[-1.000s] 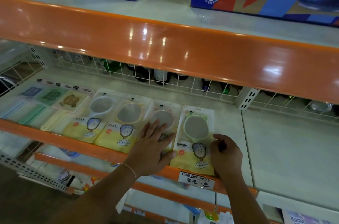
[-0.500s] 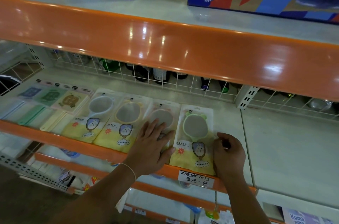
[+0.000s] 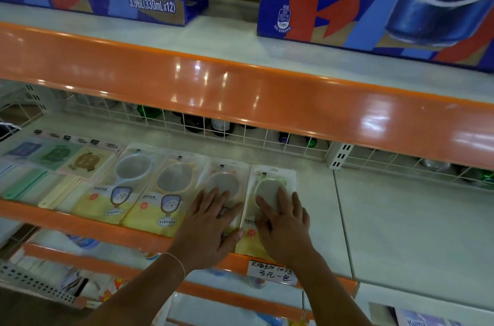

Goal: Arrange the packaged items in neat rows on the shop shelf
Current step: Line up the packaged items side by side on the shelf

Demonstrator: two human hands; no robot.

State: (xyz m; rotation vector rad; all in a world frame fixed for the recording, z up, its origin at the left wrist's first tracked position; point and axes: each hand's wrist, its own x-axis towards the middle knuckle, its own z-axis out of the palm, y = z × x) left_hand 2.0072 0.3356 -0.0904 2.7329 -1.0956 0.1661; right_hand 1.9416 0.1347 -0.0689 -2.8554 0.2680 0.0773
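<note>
Head view is showing mirror packets lying in a row on the shop shelf (image 3: 379, 218) — the left hand (image 3: 211, 227) is pressing flat, fingers straight, on the third packet (image 3: 227, 173), the right hand (image 3: 284, 224) likewise on the green-rimmed packet (image 3: 287, 174) beside it.

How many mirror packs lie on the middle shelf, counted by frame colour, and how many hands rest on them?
White-framed mirror pack: 1
Yellow-framed mirror pack: 1
Pink-framed mirror pack: 1, under the left hand
Green-framed mirror pack: 1, under the right hand
Total: 4 packs, 2 hands lying flat on them.
</note>
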